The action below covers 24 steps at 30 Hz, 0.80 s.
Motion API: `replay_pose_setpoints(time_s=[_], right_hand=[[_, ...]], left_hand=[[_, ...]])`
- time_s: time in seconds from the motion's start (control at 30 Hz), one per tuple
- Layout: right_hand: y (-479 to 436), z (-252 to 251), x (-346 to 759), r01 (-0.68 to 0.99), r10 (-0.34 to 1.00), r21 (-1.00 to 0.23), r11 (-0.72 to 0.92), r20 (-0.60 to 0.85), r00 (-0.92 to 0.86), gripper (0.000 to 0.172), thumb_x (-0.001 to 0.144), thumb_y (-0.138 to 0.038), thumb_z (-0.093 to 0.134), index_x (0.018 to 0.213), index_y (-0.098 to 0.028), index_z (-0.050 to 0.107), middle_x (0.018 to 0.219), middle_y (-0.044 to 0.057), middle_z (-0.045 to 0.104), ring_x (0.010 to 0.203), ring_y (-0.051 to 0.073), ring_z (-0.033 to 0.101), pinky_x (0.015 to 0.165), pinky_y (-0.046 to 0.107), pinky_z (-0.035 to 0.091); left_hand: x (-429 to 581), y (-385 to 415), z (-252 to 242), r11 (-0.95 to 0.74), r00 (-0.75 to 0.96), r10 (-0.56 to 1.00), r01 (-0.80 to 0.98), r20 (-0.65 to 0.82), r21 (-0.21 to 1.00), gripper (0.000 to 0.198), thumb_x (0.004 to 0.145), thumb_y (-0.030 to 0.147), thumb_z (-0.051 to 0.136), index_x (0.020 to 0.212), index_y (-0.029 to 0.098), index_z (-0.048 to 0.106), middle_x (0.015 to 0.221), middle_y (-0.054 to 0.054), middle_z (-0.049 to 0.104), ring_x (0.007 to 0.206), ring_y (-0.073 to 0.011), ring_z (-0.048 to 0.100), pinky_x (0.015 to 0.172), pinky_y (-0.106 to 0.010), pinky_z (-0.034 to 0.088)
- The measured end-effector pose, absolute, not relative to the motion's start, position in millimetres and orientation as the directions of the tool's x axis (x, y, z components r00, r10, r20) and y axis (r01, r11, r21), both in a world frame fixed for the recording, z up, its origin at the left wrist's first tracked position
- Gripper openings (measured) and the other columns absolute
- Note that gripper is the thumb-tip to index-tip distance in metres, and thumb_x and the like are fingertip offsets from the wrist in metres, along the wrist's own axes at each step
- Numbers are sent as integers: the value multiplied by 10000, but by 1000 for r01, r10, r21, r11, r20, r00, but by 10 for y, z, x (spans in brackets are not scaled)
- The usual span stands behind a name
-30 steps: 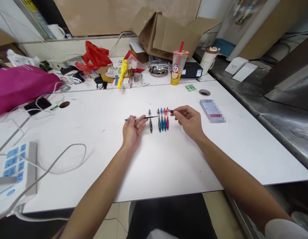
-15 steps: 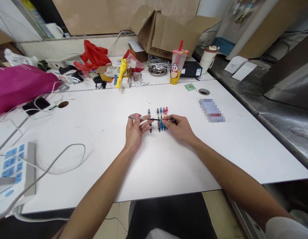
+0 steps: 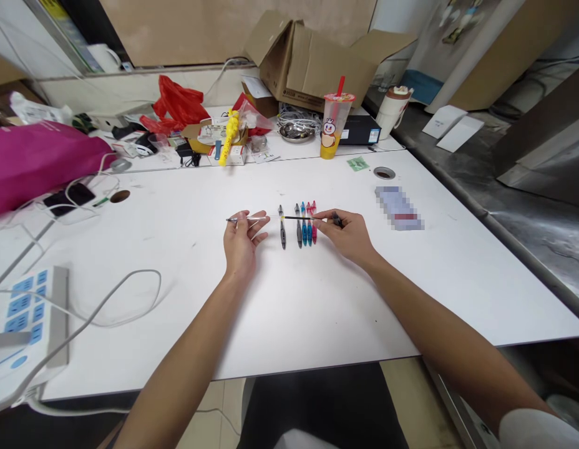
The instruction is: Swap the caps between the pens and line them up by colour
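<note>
White counter (image 3: 317,324) filling the lower view, with a blue-buttoned white power strip (image 3: 32,312) at its near left corner and a looped grey cable (image 3: 116,304) just beside it. Mid-counter, left hand (image 3: 240,240) palm up, fingers loosely spread, a thin metal-tipped rod (image 3: 271,219) lying at the fingertips, its bright point sticking out past them; firm grip or mere contact impossible to tell. Right hand (image 3: 345,235) narrow, thumb and fingers pinched near the rod's dark end. Rod level between both hands, passing over a row of five pens (image 3: 304,224) lying side by side on the counter, with dark, grey, blue and red barrels, the leftmost set a little apart. Right fingertips (image 3: 317,214) just beside the red pen. Off to the right, a pixel-blurred flat package (image 3: 397,209); to the left, a magenta bag (image 3: 37,162) near a black phone (image 3: 67,194) and white cords. Farther on, along a back counter (image 3: 294,148), a bubble tea cup with red straw (image 3: 331,128), a yellow toy (image 3: 229,137), a red plastic bag (image 3: 175,103) and an open cardboard box (image 3: 303,62).
</note>
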State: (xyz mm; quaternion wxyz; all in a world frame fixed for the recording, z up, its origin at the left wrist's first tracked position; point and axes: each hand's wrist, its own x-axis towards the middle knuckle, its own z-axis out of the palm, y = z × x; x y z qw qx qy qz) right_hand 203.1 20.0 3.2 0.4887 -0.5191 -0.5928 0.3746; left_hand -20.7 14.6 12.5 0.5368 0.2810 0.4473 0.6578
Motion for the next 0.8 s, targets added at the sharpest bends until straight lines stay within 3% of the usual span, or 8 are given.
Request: replay_pose_setpoints(time_s=[0.5,0.8], right_hand=[[175,75,2032,258,984,-950,175,179,-7,221,799,-367,777,918,-184,810,557,-77,297,567,105,283,571,302,235],[142,-46,1949,300,986,-941,158,131,-105,374,818,-515,763,1003,-192,794,605,-43,417,591,120,358,564,290,290]], left_hand=[[-172,149,101,-7,-249,960,-479,-128,878,147,1031,339,564,1023,192,562,1118,-119,768,951,-180,770,661,-219,574],[-14,68,3,100,-18,992,-501,-126,860,235,986,406,638,1010,208,514,1087,-111,776,888,-194,788,674,-238,600]])
